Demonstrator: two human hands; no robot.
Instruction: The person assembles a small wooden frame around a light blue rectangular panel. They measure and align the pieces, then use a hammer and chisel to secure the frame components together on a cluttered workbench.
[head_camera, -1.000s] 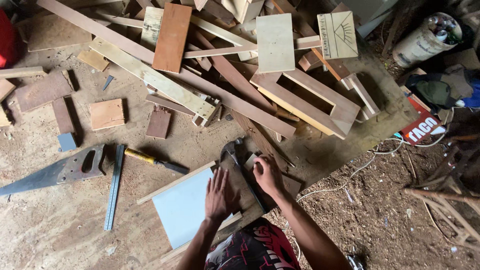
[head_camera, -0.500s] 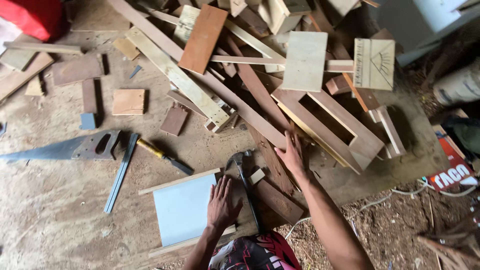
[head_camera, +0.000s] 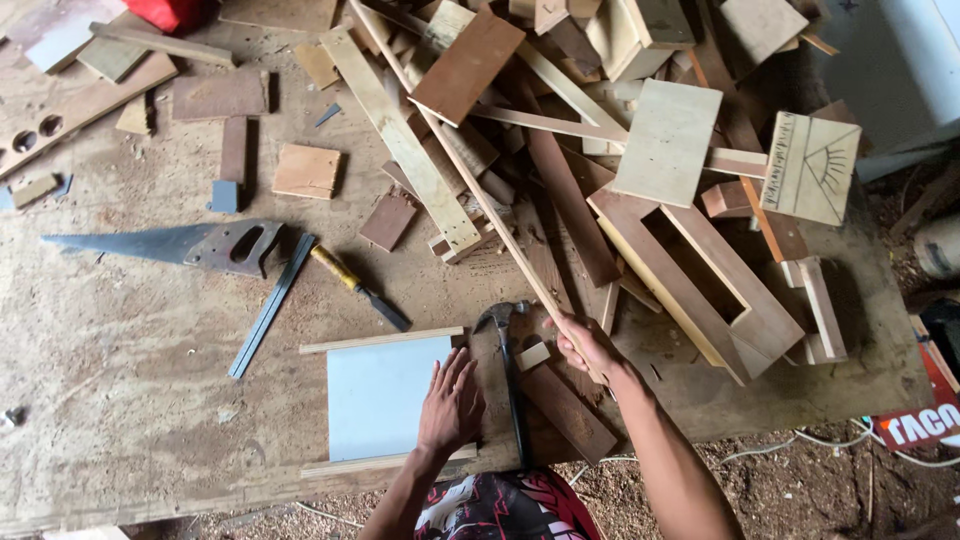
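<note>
Head view, looking straight down on a rough, sawdust-strewn wooden desk (head_camera: 120, 400). Across the last second the right hand (head_camera: 585, 348) has travelled from the near edge of the desk into the scrap heap and is now clenched around the near end of a long thin wooden slat (head_camera: 470, 180), which runs diagonally up and to the left across the pile; this suggests the slat is being drawn out of the heap. The left hand (head_camera: 452, 400) has stayed put, released and flat, fingers spread on the right edge of a pale blue panel (head_camera: 375, 395) (smooth-faced, square, edged above and below by bare wooden strips). The heap of offcuts (head_camera: 640, 200) is angular and mixed: dark planks, pale plywood squares, an open rectangular frame. A handsaw (head_camera: 170, 245) with a dull grey blade lies at left, a flat metal ruler (head_camera: 272, 305) beside it. A claw hammer (head_camera: 510, 380) with a dark handle rests between the hands, and a yellow-handled chisel (head_camera: 358, 287) lies above the panel.
</note>
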